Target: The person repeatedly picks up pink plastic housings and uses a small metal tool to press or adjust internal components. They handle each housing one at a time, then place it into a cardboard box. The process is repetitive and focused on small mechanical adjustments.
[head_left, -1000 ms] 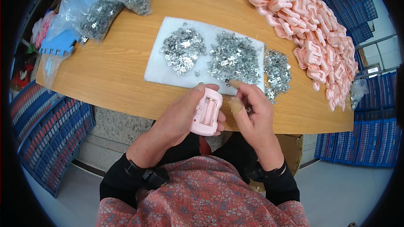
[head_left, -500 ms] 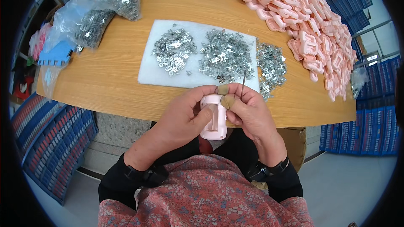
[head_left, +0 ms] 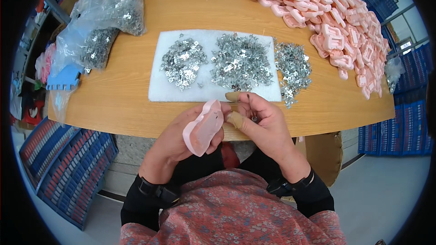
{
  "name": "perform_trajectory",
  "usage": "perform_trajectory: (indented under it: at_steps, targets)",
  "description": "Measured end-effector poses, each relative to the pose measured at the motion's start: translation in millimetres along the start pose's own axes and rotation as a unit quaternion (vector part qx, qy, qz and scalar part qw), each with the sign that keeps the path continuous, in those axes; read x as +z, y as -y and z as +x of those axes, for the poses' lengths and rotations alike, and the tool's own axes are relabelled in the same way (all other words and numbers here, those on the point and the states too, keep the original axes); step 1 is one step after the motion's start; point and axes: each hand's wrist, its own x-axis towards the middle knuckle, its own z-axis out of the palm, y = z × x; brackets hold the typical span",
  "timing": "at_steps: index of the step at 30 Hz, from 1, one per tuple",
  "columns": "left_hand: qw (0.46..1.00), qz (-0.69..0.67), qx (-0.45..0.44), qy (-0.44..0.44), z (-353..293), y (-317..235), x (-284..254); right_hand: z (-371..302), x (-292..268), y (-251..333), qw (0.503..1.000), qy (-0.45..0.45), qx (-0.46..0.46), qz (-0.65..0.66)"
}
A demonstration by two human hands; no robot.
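Shell of pink plastic (head_left: 204, 129), clasped firmly in the left hand (head_left: 175, 138), with fingers wrapped around behind! Hollow face turned toward the right, long axis slanting from upper right, close by the right fingertips, down to lower left, away from them. Nearer hand, no contest: the left, in full contact. And just beside, to the right, the right hand (head_left: 270, 129), thumb and forefinger in tan covers (head_left: 235, 120), a little apart at the shell's upper end; hard to tell of anything pinched there, or of any touch on the shell. Slim dark tool (head_left: 249, 100) held within those same fingers, though. Straight ahead of both grips: white mat (head_left: 159, 88) on the wooden table (head_left: 113, 104), bearing two piles of small metal parts (head_left: 240, 66); third pile (head_left: 293, 70) off the mat, ahead and right. Farther right, great heap of pink shells (head_left: 327, 13); farther left, clear bags (head_left: 109, 22) of metal parts. And lettering? None legible on shell, mat or bags; blue racks (head_left: 72, 168) off left, too small for reading.
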Motion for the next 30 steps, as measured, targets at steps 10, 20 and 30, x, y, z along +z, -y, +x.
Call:
perform_trajectory:
  at_steps: [10, 20, 30]
  targets:
    - [0.999, 0.017, -0.032, 0.013, -4, 7, -2, 9, -12, 6, 0.992, 0.082, 0.091, -0.033]
    - [0.998, -0.051, -0.02, -0.019, 5, 4, 10, -25, -14, 9, 1.0, -0.004, -0.011, -0.015]
    - [0.961, 0.227, 0.089, -0.131, 15, 19, 45, -55, -36, 14, 0.988, -0.055, -0.073, -0.121]
